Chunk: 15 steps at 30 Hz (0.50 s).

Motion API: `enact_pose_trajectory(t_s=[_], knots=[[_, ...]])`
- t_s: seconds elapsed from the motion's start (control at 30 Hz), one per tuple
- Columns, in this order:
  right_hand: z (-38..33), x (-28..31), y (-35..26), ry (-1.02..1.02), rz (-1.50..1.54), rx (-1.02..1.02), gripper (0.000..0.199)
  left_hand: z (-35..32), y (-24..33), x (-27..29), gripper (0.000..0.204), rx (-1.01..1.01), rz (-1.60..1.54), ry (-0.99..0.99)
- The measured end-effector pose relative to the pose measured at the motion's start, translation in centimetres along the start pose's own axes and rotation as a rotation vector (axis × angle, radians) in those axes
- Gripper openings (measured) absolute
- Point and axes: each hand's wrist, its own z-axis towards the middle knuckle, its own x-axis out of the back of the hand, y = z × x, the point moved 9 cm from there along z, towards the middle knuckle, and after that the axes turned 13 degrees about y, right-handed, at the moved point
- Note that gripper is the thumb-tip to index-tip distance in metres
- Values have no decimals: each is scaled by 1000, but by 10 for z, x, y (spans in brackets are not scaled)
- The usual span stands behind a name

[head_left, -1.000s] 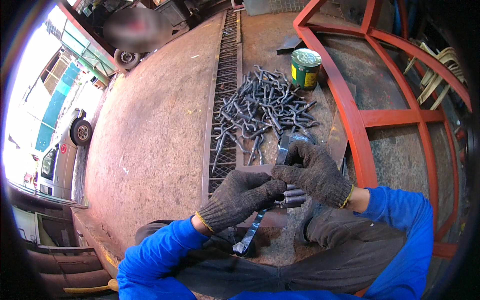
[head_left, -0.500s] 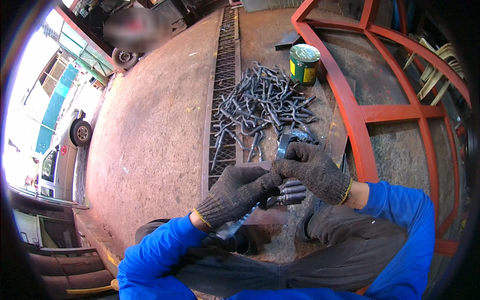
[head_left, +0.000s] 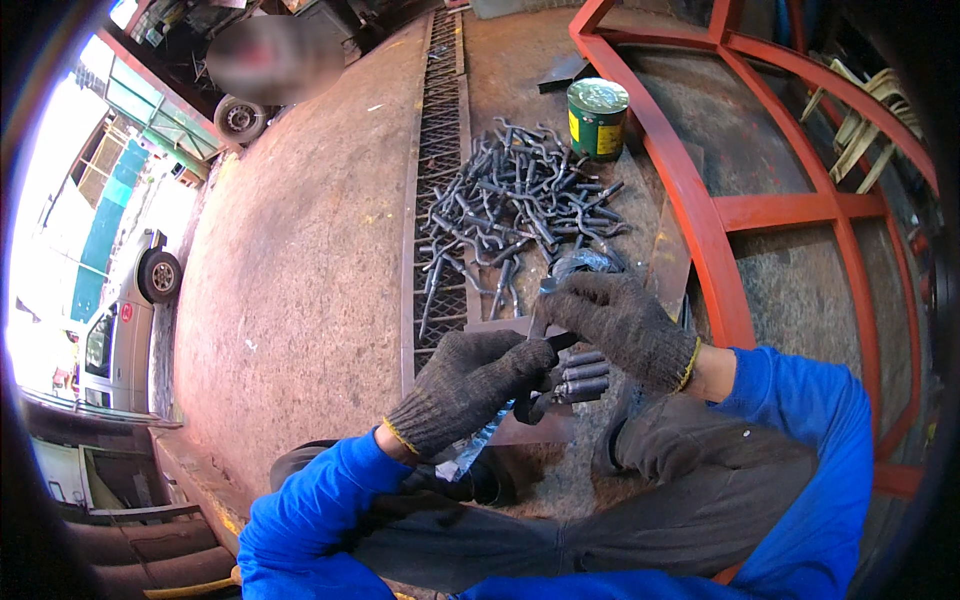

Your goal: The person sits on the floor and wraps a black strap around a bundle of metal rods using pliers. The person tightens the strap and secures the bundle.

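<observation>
My left hand (head_left: 465, 385), in a dark knit glove, is closed with thumb and fingers together; what it grips is mostly hidden. My right hand (head_left: 620, 325), gloved alike, pinches a thin pale strip (head_left: 539, 322) just above the left fingertips. From below the left hand a shiny clear plastic strip (head_left: 478, 442) trails down. Short dark metal rods (head_left: 583, 377) lie side by side beneath the hands. Beyond them is a heap of bent dark metal rods (head_left: 520, 195) on the floor and grating. A crumpled shiny plastic piece (head_left: 588, 262) sits behind my right hand.
A green and yellow can (head_left: 597, 120) stands behind the heap. At the right is an orange-red metal frame (head_left: 700, 230). A floor grating (head_left: 432, 130) runs away from me. A silver vehicle (head_left: 125, 320) and a loose wheel (head_left: 240, 119) are at the left.
My right hand has moved slightly up and away from the left, and the pale strip now shows between them. The left hand stays nearly in place. The view has shifted a little.
</observation>
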Motion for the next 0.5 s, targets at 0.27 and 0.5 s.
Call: enact_pose_trajectory(t_s=[0.27,0.5], knots=[[-3,-9,6,-111,-48,-58,25,1,-6,4,37,17,54,15],[-16,21,-23,383,-285,346,26,8,-6,25,37,-92,-39,241]])
